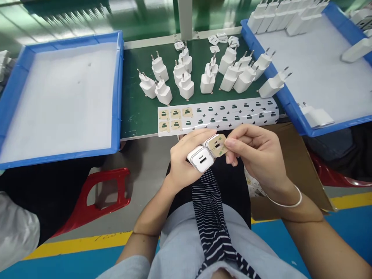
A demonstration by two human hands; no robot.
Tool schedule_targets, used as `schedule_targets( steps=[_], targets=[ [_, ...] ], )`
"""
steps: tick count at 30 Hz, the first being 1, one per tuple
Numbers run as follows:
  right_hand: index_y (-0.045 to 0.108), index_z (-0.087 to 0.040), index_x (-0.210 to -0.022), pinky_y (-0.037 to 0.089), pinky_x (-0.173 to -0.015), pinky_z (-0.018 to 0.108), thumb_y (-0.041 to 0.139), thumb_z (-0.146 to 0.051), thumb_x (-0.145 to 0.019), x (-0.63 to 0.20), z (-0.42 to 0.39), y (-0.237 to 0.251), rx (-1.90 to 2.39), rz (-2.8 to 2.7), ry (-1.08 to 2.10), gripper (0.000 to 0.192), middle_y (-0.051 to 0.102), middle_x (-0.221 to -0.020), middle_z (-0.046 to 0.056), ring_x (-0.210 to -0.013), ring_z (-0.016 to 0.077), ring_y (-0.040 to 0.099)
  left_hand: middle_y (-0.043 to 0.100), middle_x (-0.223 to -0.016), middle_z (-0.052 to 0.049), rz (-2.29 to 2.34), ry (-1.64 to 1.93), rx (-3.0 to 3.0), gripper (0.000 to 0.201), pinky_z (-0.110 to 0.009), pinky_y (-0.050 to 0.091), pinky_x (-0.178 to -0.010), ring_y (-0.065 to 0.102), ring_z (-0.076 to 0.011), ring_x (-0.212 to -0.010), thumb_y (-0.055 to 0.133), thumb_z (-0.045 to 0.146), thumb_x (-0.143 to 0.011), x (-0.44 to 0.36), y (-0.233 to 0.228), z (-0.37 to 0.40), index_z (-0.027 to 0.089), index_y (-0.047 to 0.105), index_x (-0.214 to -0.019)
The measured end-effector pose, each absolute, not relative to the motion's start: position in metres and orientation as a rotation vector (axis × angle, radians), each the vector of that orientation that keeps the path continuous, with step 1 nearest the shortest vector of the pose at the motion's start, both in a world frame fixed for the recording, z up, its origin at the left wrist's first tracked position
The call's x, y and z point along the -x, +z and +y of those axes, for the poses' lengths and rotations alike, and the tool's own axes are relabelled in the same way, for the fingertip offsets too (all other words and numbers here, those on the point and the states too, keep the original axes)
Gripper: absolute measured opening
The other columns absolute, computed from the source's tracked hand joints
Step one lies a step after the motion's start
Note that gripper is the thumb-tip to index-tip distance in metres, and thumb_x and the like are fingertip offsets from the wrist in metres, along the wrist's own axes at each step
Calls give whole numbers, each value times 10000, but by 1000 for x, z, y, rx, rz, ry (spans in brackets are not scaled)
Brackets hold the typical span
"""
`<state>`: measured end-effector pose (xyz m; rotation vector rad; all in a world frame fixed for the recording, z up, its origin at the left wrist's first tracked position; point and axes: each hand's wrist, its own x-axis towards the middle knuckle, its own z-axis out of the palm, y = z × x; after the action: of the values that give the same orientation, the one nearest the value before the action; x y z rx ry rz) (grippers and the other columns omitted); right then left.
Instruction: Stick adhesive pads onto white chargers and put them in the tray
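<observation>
Two white charger plugs lie side by side in my left hand (184, 159), port ends facing me. The nearer charger plug (202, 159) shows a bare white face with its port slots. Over the end of the other one lies a tan adhesive sticker (217, 145) with green marks and a cut-out. My right hand (255, 153) pinches the sticker's right edge between thumb and fingers. Just beyond my hands, a sticker sheet (217, 114) lies along the table's front edge, with several tan stickers at its left end.
Several white charger plugs (186, 86) stand prongs-up on the green table (135, 116). Small white pieces (214, 49) lie behind them. Blue trays (116, 97) flank the table; the right tray (303, 126) holds more chargers. A red stool (123, 186) and a cardboard box (290, 162) are below.
</observation>
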<state>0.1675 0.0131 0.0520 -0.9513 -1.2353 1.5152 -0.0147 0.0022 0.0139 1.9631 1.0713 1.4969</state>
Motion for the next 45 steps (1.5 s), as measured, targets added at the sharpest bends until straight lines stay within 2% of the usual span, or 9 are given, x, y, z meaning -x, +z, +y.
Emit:
schedule_targets(
  steps=[5,23,37,45],
  targets=[
    [721,-218,-791,523,-443,259,767,-236,-887,-168,14,52,987,-1259,1485,108,688,-570,-24,-444,113,586,775,-1193,-64,1092,1491,-1981,294,-367,609,-971,741,-217,-1094,721,242,-900,15,16,1,227,699,-1192],
    [723,-219,-785,536,-435,263,786,-256,-871,-165,13,50,1014,-1261,1440,112,678,-560,-22,-436,115,584,778,-1178,-67,1102,1499,-1990,293,-358,612,-961,744,-211,-1074,696,209,-905,17,17,2,219,698,-1198],
    [708,-208,-777,512,-432,227,753,-211,-896,-162,13,52,1013,-1271,1432,128,684,-564,-29,-442,97,589,774,-1193,-71,1108,1497,-2003,307,-360,610,-978,738,-213,-1097,684,195,-908,17,15,2,216,693,-1214],
    [673,-189,-755,513,-437,188,734,-159,-893,-161,14,58,1029,-1325,1414,154,695,-573,-36,-440,76,595,774,-1191,-99,1083,1530,-2004,339,-341,600,-988,741,-212,-1097,731,148,-865,17,15,2,177,699,-1201]
  ],
)
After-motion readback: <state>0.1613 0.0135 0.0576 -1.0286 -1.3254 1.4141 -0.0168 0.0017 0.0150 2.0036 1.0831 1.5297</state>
